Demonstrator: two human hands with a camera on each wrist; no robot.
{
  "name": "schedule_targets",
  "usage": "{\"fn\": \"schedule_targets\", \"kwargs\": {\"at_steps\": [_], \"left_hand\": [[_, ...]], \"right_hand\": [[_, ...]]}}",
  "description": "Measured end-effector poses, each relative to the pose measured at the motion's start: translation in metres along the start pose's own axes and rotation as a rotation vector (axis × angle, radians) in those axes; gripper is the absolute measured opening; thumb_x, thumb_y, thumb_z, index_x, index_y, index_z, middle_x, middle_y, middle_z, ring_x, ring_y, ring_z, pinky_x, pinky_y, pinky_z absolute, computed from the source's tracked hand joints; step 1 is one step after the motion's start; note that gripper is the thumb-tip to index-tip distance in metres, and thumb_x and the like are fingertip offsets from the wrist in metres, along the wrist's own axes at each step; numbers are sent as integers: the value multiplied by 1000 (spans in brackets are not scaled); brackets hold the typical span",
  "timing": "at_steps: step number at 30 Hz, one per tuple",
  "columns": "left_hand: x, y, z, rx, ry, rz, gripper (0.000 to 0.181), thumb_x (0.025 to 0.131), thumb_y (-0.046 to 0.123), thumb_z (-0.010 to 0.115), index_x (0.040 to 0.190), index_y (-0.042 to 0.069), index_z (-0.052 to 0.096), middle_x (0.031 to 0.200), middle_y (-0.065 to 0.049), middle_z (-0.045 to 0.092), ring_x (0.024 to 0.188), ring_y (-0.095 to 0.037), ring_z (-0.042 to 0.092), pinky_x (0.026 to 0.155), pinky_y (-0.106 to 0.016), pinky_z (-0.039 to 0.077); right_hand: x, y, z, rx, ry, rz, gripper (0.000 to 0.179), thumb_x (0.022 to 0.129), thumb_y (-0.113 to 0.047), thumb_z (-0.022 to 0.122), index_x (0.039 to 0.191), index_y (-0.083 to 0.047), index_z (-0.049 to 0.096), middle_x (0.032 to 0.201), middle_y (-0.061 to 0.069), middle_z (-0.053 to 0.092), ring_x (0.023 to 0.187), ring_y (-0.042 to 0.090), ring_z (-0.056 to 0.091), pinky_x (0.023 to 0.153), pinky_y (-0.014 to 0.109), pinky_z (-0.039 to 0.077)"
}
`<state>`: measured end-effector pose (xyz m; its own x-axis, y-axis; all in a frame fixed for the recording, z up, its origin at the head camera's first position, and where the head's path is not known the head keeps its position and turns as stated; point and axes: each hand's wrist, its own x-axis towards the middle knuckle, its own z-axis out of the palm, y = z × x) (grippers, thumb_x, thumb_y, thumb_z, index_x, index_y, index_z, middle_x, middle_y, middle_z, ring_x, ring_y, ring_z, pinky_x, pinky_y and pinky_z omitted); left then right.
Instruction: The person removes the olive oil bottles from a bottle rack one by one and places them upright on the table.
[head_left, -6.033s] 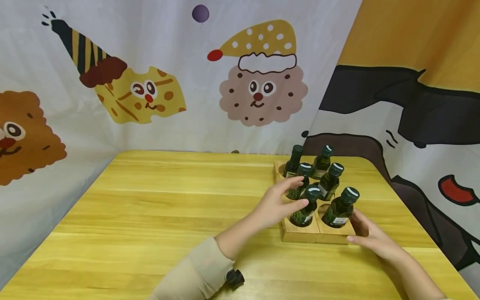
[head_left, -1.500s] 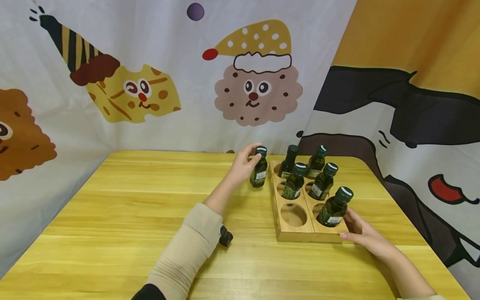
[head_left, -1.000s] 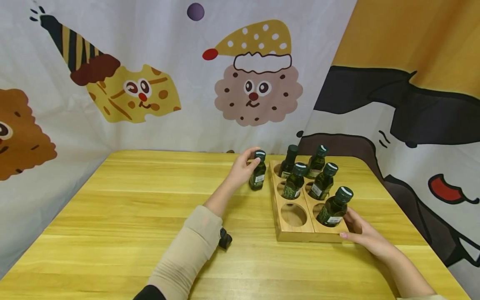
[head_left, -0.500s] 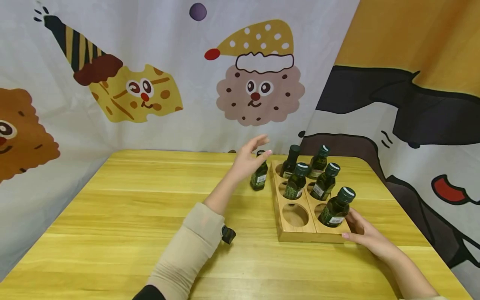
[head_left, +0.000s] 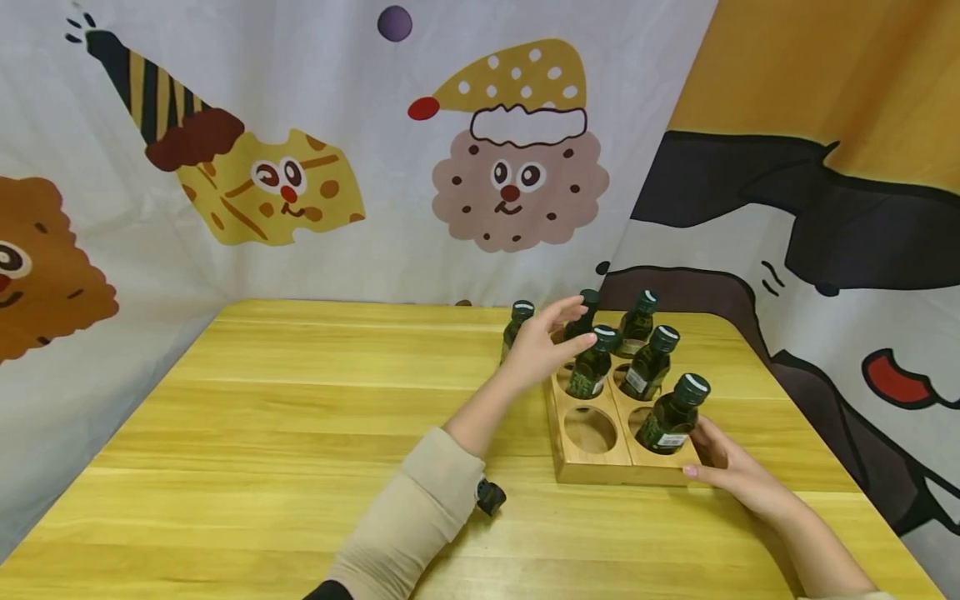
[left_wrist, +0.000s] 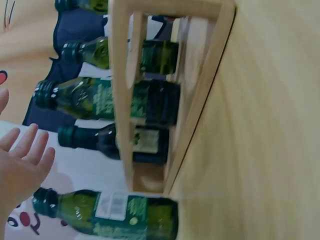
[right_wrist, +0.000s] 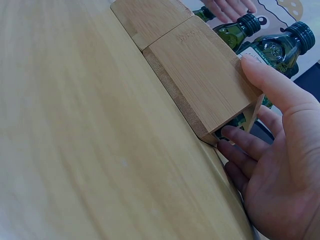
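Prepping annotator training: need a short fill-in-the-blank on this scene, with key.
1. The wooden rack holds ____ bottles.
2. The front-left hole of the rack, as seen in the head view, is ____.
3. In the head view, one loose bottle stands on the table to the ____ of the rack.
4. The hand with its thumb on the rack's near end is the person's ____ hand.

Missing words: five; empty; left; right.
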<state>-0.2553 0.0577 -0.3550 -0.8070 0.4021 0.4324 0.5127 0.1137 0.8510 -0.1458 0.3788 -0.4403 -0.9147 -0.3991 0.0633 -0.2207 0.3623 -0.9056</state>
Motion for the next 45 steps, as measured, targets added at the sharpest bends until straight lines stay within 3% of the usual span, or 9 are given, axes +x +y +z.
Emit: {"fn": "schedule_targets", "kwargs": {"at_steps": [8, 14, 16, 22, 28, 37, 45], "left_hand": [[1, -10, 18, -53, -38, -68, 57, 92, 27, 68, 143, 14, 46, 132, -5, 57, 117, -9, 52, 100, -32, 40], [1, -16, 27, -52, -34, -105, 55, 92, 29, 66, 141, 15, 48, 131, -5, 56, 117, -12, 51, 96, -32, 43], [1, -18, 30, -44, -26, -109, 53, 93, 29, 66, 141, 15, 49, 128, -4, 57, 114, -12, 52, 93, -30, 45], [1, -19, 37, -55, 18, -94, 45, 94, 26, 64, 136, 14, 53, 114, 0, 60, 102, -10, 55, 84, -26, 47], [0, -18, 39, -58, 34, -82, 41, 95, 26, 61, 133, 13, 55, 111, 1, 60, 100, -8, 55, 82, -25, 47], [0, -14, 41, -55, 44, -71, 39, 96, 24, 60, 131, 10, 55, 108, 3, 59, 100, -8, 54, 83, -24, 46], [4, -1, 33, -59, 55, -33, 36, 95, 23, 61, 130, 13, 56, 109, 0, 60, 100, -9, 55, 82, -24, 46]], "right_hand": [[0, -2, 0, 13, 0, -9, 75, 92, 2, 56, 153, -3, 12, 142, -7, 36, 124, -9, 32, 95, 10, 29], [1, -4, 1, -5, 6, 6, 76, 91, 1, 57, 153, -3, 11, 147, 30, 26, 123, -11, 31, 94, 9, 29], [1, -4, 1, -8, 6, 9, 76, 92, 1, 57, 153, -2, 11, 145, 37, 22, 123, -11, 31, 93, 9, 29], [2, -4, 0, -6, 6, 8, 76, 92, 1, 56, 152, -2, 12, 147, 24, 29, 123, -10, 32, 94, 9, 29], [2, -4, 0, -7, 7, 22, 76, 92, 0, 57, 152, 0, 10, 145, 38, 21, 122, -12, 31, 93, 9, 29], [1, -2, 1, 0, 5, 20, 76, 92, 1, 56, 152, 1, 9, 145, 39, 19, 122, -12, 32, 93, 9, 29], [1, -1, 1, 6, 4, 12, 76, 92, 1, 56, 151, 2, 9, 145, 40, 18, 122, -12, 31, 93, 9, 29]]}}
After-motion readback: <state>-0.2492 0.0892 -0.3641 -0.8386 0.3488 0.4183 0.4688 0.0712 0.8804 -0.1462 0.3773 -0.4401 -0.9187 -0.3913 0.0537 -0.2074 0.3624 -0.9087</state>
